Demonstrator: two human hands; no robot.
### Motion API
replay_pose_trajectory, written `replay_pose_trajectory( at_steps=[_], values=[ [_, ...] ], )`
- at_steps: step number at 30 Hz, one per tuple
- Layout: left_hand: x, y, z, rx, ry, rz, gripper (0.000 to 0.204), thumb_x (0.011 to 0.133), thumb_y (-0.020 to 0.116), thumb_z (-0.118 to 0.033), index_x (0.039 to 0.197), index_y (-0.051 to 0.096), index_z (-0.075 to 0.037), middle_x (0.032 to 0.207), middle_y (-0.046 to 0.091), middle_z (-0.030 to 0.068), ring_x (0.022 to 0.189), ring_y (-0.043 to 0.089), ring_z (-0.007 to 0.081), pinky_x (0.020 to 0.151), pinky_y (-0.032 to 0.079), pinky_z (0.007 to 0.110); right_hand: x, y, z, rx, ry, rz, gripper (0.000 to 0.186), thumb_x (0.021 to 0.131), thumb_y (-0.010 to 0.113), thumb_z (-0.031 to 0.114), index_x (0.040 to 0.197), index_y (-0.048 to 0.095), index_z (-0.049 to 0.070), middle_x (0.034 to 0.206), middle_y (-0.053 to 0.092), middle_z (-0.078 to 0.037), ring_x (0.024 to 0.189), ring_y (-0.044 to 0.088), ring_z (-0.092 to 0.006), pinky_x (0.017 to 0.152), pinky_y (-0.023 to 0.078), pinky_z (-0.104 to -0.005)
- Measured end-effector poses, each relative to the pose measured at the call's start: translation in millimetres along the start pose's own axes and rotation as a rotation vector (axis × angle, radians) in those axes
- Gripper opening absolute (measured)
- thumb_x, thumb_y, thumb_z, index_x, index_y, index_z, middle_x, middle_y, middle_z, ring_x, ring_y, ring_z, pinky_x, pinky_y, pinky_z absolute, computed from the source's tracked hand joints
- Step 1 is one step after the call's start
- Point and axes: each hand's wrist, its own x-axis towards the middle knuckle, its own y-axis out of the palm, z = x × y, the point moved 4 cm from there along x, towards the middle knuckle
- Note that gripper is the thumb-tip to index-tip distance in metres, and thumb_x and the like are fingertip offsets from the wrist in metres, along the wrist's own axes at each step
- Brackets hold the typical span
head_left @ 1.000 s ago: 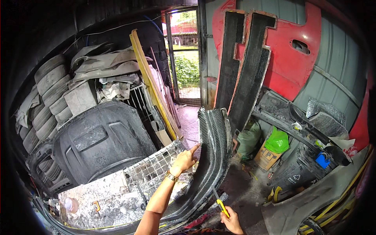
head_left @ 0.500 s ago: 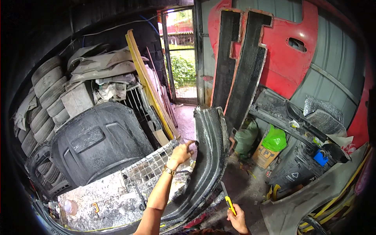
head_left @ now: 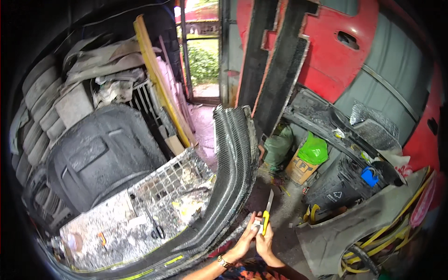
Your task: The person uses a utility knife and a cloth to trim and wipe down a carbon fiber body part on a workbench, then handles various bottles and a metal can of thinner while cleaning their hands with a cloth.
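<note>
Yellow-handled knife with a long, thin metal blade (head_left: 266, 217) is low in the view, a bit right of the middle, with its blade pointing up. The person's right hand (head_left: 264, 243) is closed around the yellow handle. The left hand (head_left: 246, 241), with a gold watch (head_left: 225, 262) on its wrist, is right beside it. Its fingers are close to the handle, but I cannot tell if they grip anything. One small white thing (head_left: 257, 226) shows by the fingertips, too small to name.

Just left of the knife is a long, black, shiny curved piece with a woven look (head_left: 233, 158). It bends down and around a messy white-and-grey speckled table (head_left: 98, 215). On that table lie dark scissors (head_left: 158, 231) and a small orange tool (head_left: 101, 239). Farther off, to the right, a bright green plastic bag (head_left: 313, 148) sits on a brown cardboard box (head_left: 300, 169).
</note>
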Motion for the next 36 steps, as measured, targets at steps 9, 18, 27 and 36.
replay_pose_trajectory(
  at_steps=[9,18,27,36],
  values=[
    [16,-8,54,0.219,0.277,-0.427,0.040,0.098,0.035,-0.028,0.123,0.046,0.001,0.125,0.048,0.0166,0.116,0.048,0.0240,0.094,0.040,0.035,38,-33,4,0.092,0.101,0.499,0.037,0.090,0.055,0.028,0.111,0.050,-0.002,0.090,0.058,-0.008,0.071,0.055,-0.0129,0.062,0.045,-0.0251],
    [-7,61,58,0.746,0.164,-0.516,0.038,0.084,0.048,-0.001,0.119,0.035,0.000,0.094,0.053,0.0252,0.088,0.052,0.0460,0.071,0.043,0.048,30,-75,-46,0.086,0.281,0.624,0.026,0.084,0.061,0.016,0.102,0.055,-0.002,0.088,0.057,-0.006,0.072,0.054,-0.0129,0.062,0.044,-0.0277],
    [-63,63,34,1.114,0.442,-0.775,0.053,0.092,0.047,-0.017,0.139,0.028,-0.001,0.143,0.029,0.0213,0.129,0.036,0.0327,0.102,0.034,0.040,-6,-45,-34,0.497,0.920,1.022,0.018,0.085,0.056,0.014,0.101,0.051,0.007,0.070,0.049,0.002,0.048,0.040,-0.0045,0.042,0.034,-0.0206],
    [-139,12,76,0.661,0.179,-1.386,0.007,0.090,0.050,-0.006,0.091,0.048,0.001,0.083,0.054,0.0113,0.070,0.054,0.0192,0.064,0.044,0.031,-47,-23,-27,0.404,1.077,1.481,0.027,0.094,0.052,0.020,0.117,0.045,0.008,0.068,0.044,0.005,0.045,0.034,-0.0006,0.040,0.033,-0.0180]
  ],
)
